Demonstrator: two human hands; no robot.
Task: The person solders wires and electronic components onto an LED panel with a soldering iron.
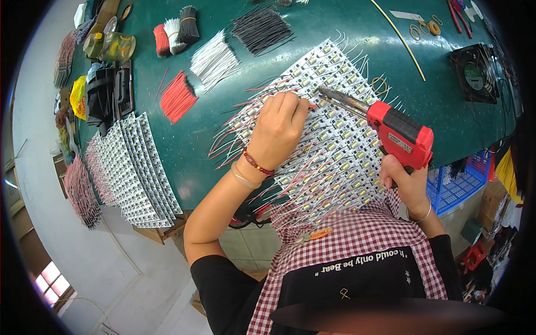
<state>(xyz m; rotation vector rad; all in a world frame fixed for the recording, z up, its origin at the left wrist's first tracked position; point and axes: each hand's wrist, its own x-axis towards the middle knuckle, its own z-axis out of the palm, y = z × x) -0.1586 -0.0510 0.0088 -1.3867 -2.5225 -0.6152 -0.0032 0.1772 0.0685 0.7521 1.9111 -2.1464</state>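
A large white panel of small LED circuit boards [357, 151] lies on the green table, with many red, white and black wires trailing from its left side. My left hand [279, 125] rests over the panel, fingertips pinched on a thin red wire [312, 106]. In my right hand [405, 181] is a red and black soldering gun [399, 137], gripped by its handle. Its metal tip points left and sits just above the boards, close to my left fingertips. Whether the tip touches a board, I cannot tell.
Beyond the panel lie piles of red wires [178, 97], white wires [214, 60] and black wires [261, 29]. Stacked LED panels [139, 167] stand at the left edge. A black fan [474, 72] is at the right, above a blue crate [460, 181].
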